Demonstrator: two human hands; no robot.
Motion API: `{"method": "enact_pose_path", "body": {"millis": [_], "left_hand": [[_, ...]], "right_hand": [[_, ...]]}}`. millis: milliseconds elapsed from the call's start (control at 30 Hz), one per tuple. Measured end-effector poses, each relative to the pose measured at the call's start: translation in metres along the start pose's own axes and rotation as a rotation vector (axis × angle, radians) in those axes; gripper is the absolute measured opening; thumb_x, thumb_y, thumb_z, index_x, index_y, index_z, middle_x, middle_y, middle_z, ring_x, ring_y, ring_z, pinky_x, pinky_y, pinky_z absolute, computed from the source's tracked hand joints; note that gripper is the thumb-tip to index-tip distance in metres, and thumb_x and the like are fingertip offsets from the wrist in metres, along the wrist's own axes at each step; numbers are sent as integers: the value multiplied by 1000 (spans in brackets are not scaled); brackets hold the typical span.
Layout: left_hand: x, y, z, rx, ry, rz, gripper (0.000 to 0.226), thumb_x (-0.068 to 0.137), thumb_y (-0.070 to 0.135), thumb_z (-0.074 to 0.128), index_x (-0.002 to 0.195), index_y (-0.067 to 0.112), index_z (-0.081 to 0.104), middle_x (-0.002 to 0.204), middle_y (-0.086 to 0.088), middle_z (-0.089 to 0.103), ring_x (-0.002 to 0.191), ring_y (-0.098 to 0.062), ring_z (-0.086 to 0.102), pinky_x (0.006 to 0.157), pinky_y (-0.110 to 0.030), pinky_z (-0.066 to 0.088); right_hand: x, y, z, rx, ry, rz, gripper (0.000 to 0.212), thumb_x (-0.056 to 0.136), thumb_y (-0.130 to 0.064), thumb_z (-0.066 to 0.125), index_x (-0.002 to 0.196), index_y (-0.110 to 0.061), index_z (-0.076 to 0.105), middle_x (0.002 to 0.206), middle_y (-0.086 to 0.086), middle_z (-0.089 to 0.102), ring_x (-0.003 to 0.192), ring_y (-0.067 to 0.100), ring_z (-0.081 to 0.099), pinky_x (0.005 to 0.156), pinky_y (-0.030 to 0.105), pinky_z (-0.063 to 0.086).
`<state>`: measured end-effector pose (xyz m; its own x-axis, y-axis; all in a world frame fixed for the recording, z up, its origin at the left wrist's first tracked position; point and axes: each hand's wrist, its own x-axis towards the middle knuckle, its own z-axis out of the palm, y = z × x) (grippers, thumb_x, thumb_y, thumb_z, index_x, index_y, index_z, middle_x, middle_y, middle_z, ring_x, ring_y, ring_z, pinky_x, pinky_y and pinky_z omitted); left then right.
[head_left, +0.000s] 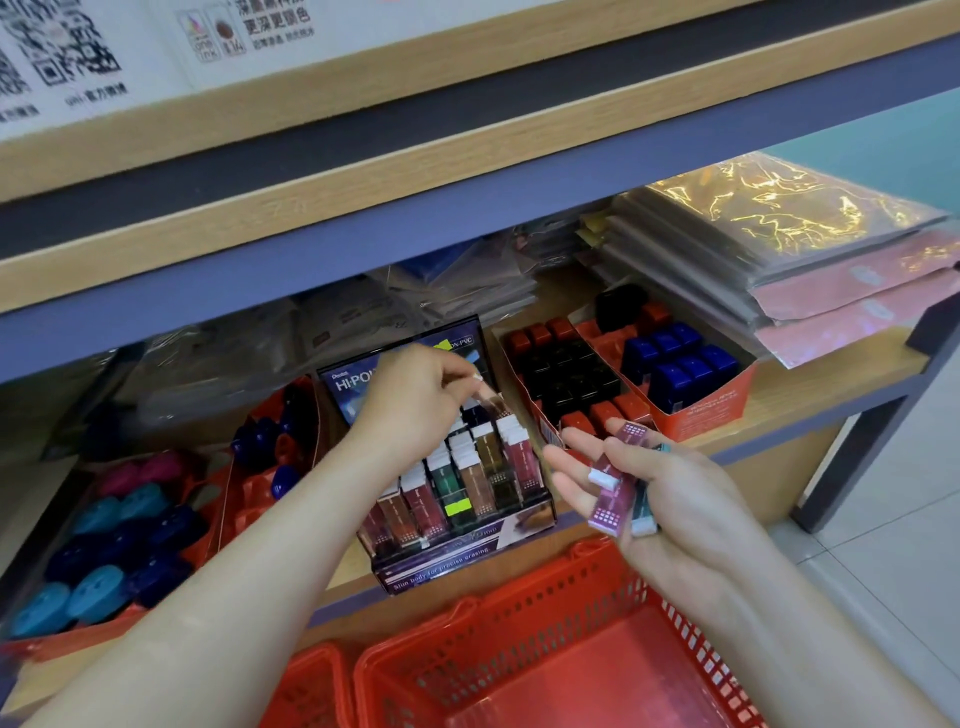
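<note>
Purple erasers (617, 486): slim sleeved sticks, a teal one beside them, lying across the right palm at 3 o'clock of the display box.
Right hand (675, 504): palm up, fingers nearly straight and spread, carrying the sticks, not clenched round them.
Left hand (415, 400): over the box's back row at 12 o'clock, fingertips pinched together at an eraser top; too blurred to tell if it grips.
Display box (470, 564): dark Pentel carton on the shelf edge, frame centre.
Boxed erasers (467, 478): upright rows in brown, red, green and pink sleeves, white tips up.
Basket (519, 616): red plastic, 6 o'clock of the box, just below the shelf.
Sharpener trays (571, 374): red, black and blue blocks, 1 o'clock.
Left tray (119, 540): teal, blue and pink rounded items, 9 o'clock.
Foil packs (779, 223): gold and pink stack, 2 o'clock.
</note>
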<state>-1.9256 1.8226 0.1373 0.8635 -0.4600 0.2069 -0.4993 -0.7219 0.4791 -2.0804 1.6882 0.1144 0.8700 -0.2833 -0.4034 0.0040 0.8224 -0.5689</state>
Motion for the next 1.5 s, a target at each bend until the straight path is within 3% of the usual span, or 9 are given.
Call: {"method": "enact_pose_path", "body": {"millis": [200, 533, 733, 867, 1100, 1233, 1333, 1433, 1500], "left_hand": [[7, -1, 8, 130, -43, 91, 20, 95, 22, 62, 108, 14, 74, 112, 0, 72, 107, -16, 62, 83, -18, 37], [15, 2, 22, 253, -89, 180, 13, 88, 28, 69, 95, 19, 76, 87, 2, 72, 84, -16, 64, 77, -32, 52], [22, -4, 24, 126, -117, 75, 10, 81, 26, 78, 76, 20, 71, 77, 7, 68, 75, -9, 62, 68, -25, 49], [8, 4, 5, -108, -65, -6, 18, 94, 33, 62, 88, 23, 76, 80, 14, 70, 70, 5, 58, 66, -14, 43], [-46, 38, -16, -570, -407, -116, 22, 81, 31, 73, 89, 11, 75, 79, -7, 75, 70, -15, 69, 69, -26, 58], [-45, 33, -19, -580, -238, -136, 4, 82, 18, 75, 86, 17, 77, 78, -6, 74, 77, -22, 71, 78, -35, 60], [-38, 23, -27, -461, -70, -97, 14, 88, 21, 70, 83, 32, 78, 82, -2, 74, 74, -23, 66, 82, -45, 55], [-37, 20, -28, -245, -78, -23, 13, 90, 27, 67, 87, 37, 75, 84, 15, 73, 73, -5, 65, 77, -29, 55], [-39, 22, -21, -102, -98, 25, 9, 89, 29, 68, 93, 34, 75, 86, 21, 69, 81, 2, 63, 72, -13, 47]], "right_hand": [[-1, -1, -2, -93, 38, 14, 21, 101, -2, 47, 120, -8, 53, 100, 15, 75, 83, 37, 74, 44, 27, 55], [12, 2, 1, -214, 136, 60, 20, 100, -12, 48, 93, -8, 66, 97, 19, 66, 61, 33, 73, 30, 18, 38], [8, 5, -1, -374, 71, 9, 17, 94, -22, 60, 90, -16, 77, 82, 11, 74, 68, 17, 70, 33, 16, 24], [1, 5, -2, -365, 22, -43, 19, 89, -14, 67, 72, -20, 72, 68, 1, 63, 61, 8, 55, 32, 14, 24], [7, 9, -4, -342, -30, -69, 6, 90, -11, 64, 96, -10, 67, 73, 4, 61, 53, 5, 46, 33, 14, 27], [6, 7, 0, -208, -45, -39, 24, 89, 0, 59, 111, -8, 62, 96, 13, 71, 56, 8, 50, 37, 15, 32], [7, 1, -2, -34, 9, -16, 46, 86, 18, 46, 122, -9, 56, 114, 26, 65, 72, 17, 66, 58, 22, 47], [6, -5, -3, -3, 17, -30, 55, 88, 24, 37, 132, -7, 51, 120, 31, 59, 94, 33, 72, 83, 35, 56], [4, -5, -2, -11, 8, -33, 54, 91, 22, 36, 134, -8, 48, 121, 30, 58, 91, 38, 72, 81, 41, 59]]}}
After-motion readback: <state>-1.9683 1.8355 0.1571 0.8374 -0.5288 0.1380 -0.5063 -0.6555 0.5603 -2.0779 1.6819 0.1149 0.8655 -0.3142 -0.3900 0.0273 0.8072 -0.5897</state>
